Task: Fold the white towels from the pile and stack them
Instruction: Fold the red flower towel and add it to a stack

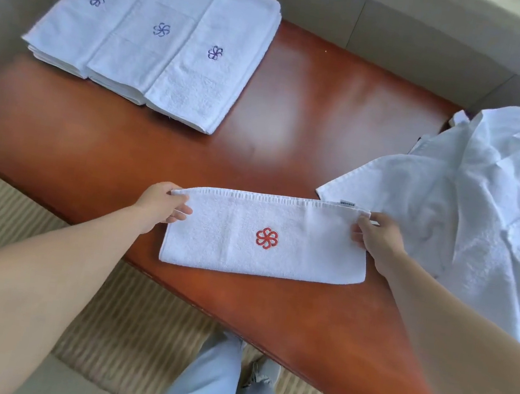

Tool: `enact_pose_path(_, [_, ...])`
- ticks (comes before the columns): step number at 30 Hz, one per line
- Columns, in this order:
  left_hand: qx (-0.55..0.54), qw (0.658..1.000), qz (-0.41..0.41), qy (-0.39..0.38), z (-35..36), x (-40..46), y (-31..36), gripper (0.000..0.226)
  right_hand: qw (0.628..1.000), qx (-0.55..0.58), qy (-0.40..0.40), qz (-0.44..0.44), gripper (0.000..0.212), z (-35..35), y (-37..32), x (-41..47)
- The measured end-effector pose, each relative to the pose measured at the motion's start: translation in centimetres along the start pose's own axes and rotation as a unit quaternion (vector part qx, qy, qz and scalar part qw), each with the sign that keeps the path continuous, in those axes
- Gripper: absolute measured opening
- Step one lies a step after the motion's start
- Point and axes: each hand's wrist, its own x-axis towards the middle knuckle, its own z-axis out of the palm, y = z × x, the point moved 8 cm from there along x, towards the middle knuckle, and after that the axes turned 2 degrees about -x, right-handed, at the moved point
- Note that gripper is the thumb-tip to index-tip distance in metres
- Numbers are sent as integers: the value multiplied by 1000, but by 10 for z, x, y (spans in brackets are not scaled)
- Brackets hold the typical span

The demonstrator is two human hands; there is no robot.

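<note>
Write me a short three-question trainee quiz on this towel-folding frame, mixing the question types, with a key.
1. True or false: the left hand and the right hand each pinch a far corner of the towel with the red emblem.
2. How many folded towels with blue emblems lie side by side at the far left of the table? A) two B) three C) five
3. Fill in: the unfolded pile of towels lies on the ___ side of the table.

Key
1. True; the towel lies flat near the table's front edge.
2. B; the first folded towel, the second and the third overlap slightly.
3. Right.
</note>
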Motion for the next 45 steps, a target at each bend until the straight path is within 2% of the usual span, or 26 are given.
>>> enact_pose_path(4, [5, 999, -31, 16, 1, 8, -19, 15, 998, -59, -25, 28, 21, 1, 13, 6])
enact_pose_path(7, [1, 998, -57, 10, 2, 3, -35, 16, 995, -85, -32, 45, 27, 0, 21, -1])
enact_pose_path(11, [-30, 992, -117, -31, 10, -5, -59, 28, 994, -99, -19, 33, 37, 0, 24, -10])
enact_pose_path(13, [-27, 990, -130, -52, 15, -9, -68, 35, 993, -111, -20, 27, 36, 2, 28, -14])
enact_pose_path(18, [135, 971, -165, -109, 16, -20, -86, 69, 975, -215, -55, -5, 19, 8, 46, -23])
enact_pose_path(23, [247, 951, -158, -95, 15, -32, -91, 74, 970, -236, -25, -46, 24, 3, 49, -25])
enact_pose_path(26, [310, 942, -119, -47, 17, -45, -81, 61, 975, -219, 4, -41, 24, -5, 48, -33])
enact_pose_path(28, [325, 941, -61, 74, 10, -59, -61, 54, 975, -202, 57, -79, 30, -10, 38, -48])
enact_pose_path(30, [309, 926, 53, 210, 13, -79, -31, 45, 948, -247, 101, -174, 36, -2, 17, -68])
enact_pose_path(31, [315, 914, 116, 228, 27, -86, -15, 38, 932, -272, 100, -218, 37, 10, 7, -78])
enact_pose_path(33, [347, 893, 218, 183, 72, -93, 12, 32, 909, -300, 59, -283, 40, 46, -9, -93])
enact_pose_path(34, [366, 884, 248, 151, 95, -91, 21, 36, 901, -306, 34, -306, 43, 66, -15, -98])
enact_pose_path(36, [408, 863, 283, 98, 136, -81, 34, 52, 882, -318, -6, -347, 48, 109, -27, -104])
enact_pose_path(38, [454, 833, 306, 78, 167, -63, 36, 60, 865, -331, -32, -375, 50, 149, -32, -102])
enact_pose_path(41, [470, 812, 332, 100, 182, -41, 24, 61, 846, -353, -21, -398, 52, 181, -22, -89])
enact_pose_path(45, [443, 791, 399, 138, 169, -31, 2, 59, 811, -374, 32, -449, 53, 172, -4, -76])
